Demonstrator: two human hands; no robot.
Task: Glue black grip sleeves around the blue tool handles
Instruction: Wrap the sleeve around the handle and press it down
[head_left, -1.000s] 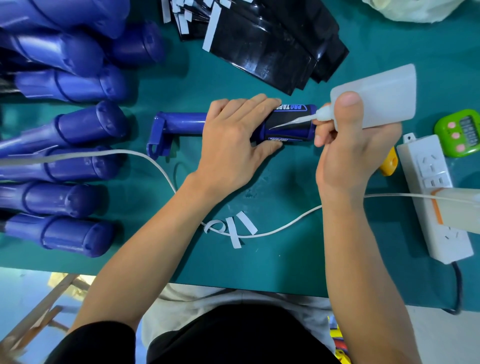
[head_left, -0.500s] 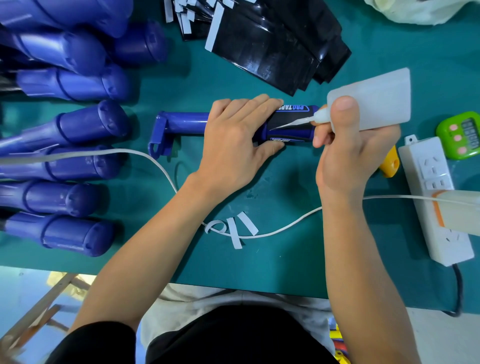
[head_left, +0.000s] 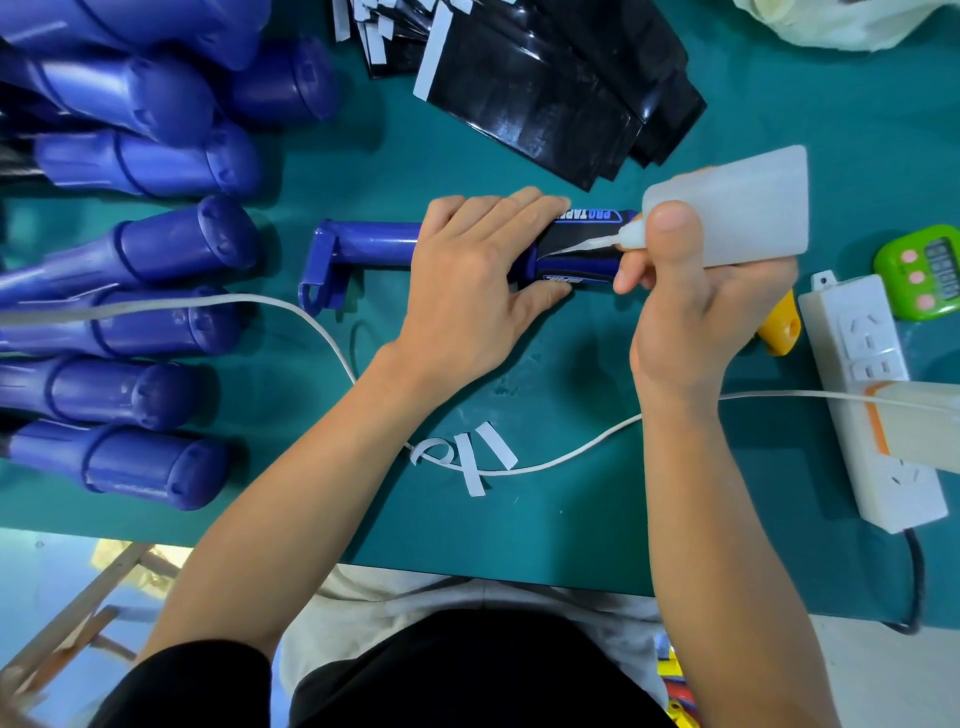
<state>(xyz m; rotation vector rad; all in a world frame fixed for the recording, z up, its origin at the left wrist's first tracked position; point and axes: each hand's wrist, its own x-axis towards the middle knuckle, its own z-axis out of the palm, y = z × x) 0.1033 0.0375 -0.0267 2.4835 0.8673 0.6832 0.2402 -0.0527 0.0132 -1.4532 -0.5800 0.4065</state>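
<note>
- Pinning the blue tool handle to the green mat with the left hand; fingers close together and nearly straight, lying flat over the top, thumb resting against the near side.
- Keeping the handle lengthwise across the middle of the mat, hooked end pointing left, wrapped end pointing right.
- Noting the black grip sleeve sitting around the right end of that handle, white lettering facing up, left part hidden under the fingers.
- Gripping the translucent glue bottle in the right hand; thumb pressing on the bottle's neck, other fingers curling underneath, not all visible.
- Tilting the bottle leftward, thin nozzle touching the sleeve's top surface just beside the left fingertips.
- Logging a loose stack of black sleeves at the far edge, well apart from the work.
- Logging a pile of blue handles lying along the left side.
- Spotting peeled white strips near the front, touching a white cable crossing the mat.
- Spotting a power strip, a green timer and a yellow item at right.
</note>
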